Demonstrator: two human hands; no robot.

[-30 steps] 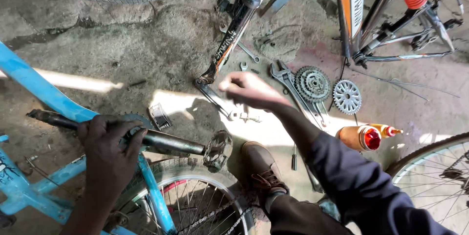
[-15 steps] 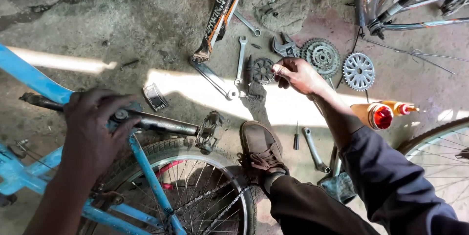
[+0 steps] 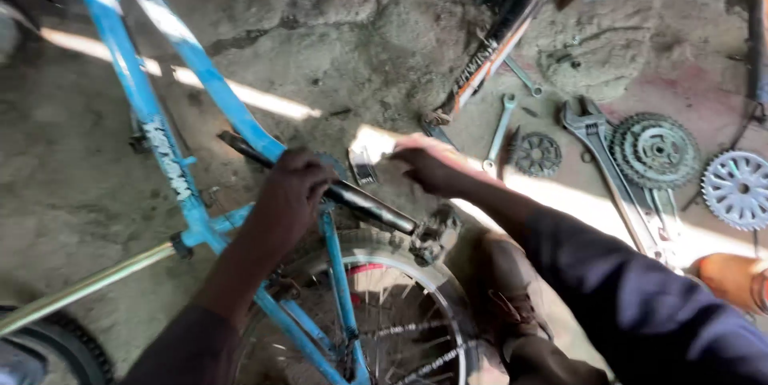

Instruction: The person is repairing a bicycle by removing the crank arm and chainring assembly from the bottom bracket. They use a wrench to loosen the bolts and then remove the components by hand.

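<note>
Fingers of the left hand [image 3: 290, 193] are wrapped round the black crank arm [image 3: 352, 197] where it meets the blue bicycle frame [image 3: 200, 89]; the right hand [image 3: 428, 165], just beside it, is curled, though what it grips I cannot tell; a pedal [image 3: 432, 237] sits below that hand; beyond it on the floor lie a spanner [image 3: 500, 129], a small sprocket [image 3: 536, 153] and a cog cluster [image 3: 656, 149].

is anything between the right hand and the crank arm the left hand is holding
Nothing visible blocks it. The right hand hovers just right of the black crank arm, with only bare floor and a small flat metal piece lying below the gap. The left hand grips the arm beside the blue frame.
</note>
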